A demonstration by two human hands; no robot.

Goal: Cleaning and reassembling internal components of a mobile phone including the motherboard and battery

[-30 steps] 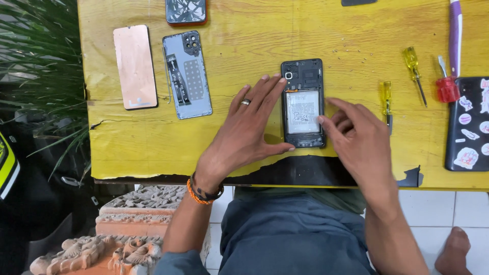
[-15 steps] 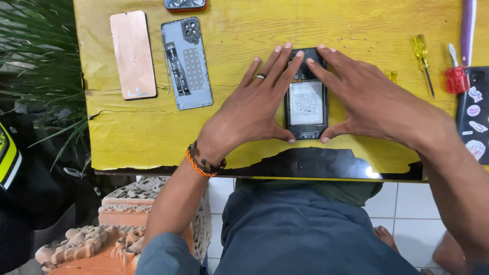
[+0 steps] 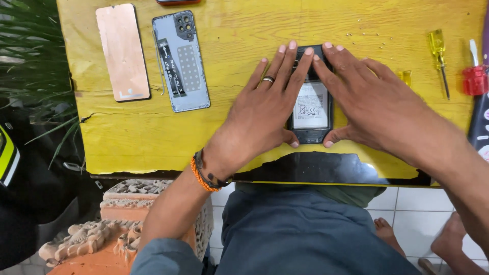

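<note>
Both hands lie flat and open around the opened phone (image 3: pixel 310 104); left hand (image 3: pixel 262 114) and right hand (image 3: pixel 379 104) touch its sides on the yellow table (image 3: pixel 244 46)

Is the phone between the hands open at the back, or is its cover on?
Open. The phone shows its bare battery, and the grey back cover lies apart on the yellow table.

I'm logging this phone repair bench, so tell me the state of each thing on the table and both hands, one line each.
Opened phone: back off, battery showing, flat on the yellow table.
Left hand: flat, fingers along the phone's left edge.
Right hand: flat, fingers along its right edge.
Back cover: detached, inner side up.
Copper-coloured panel: lying flat, apart.
Yellow screwdriver: lying unused.
Red-handled tool: lying unused.
</note>
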